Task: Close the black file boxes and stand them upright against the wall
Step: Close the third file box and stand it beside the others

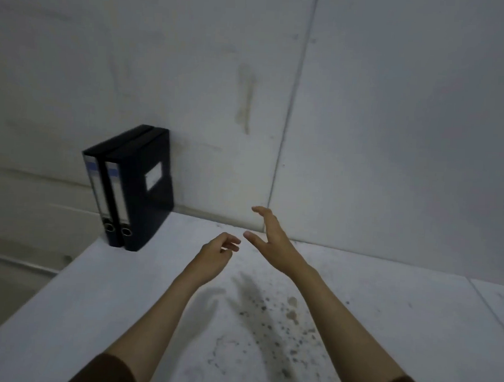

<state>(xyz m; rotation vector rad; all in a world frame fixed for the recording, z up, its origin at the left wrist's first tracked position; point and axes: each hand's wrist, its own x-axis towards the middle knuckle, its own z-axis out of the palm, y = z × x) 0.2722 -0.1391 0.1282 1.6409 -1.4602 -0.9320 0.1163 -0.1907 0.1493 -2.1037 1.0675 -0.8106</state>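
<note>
The two black file boxes (128,190) stand upright and closed, side by side and touching, at the far left corner of the counter (98,305), with their backs against the wall (366,109) and their labelled spines turned toward the person. They are well apart from both hands, to the left and beyond the fingertips.

The left hand (216,253) hangs above the counter with its fingers (233,242) loosely curled and holding nothing. The right hand (271,238) is just beside it, spread wide with the thumb apart from the other fingers, also empty. The two hands nearly meet at the fingertips, but I cannot tell if they touch.

No other box is visible, so I judge the task is finished or nearly so. To finish well, the person should check that both boxes are square to the wall and not near to tipping over the left edge of the counter, which is close to them. Dark specks stain the counter under the right forearm.
</note>
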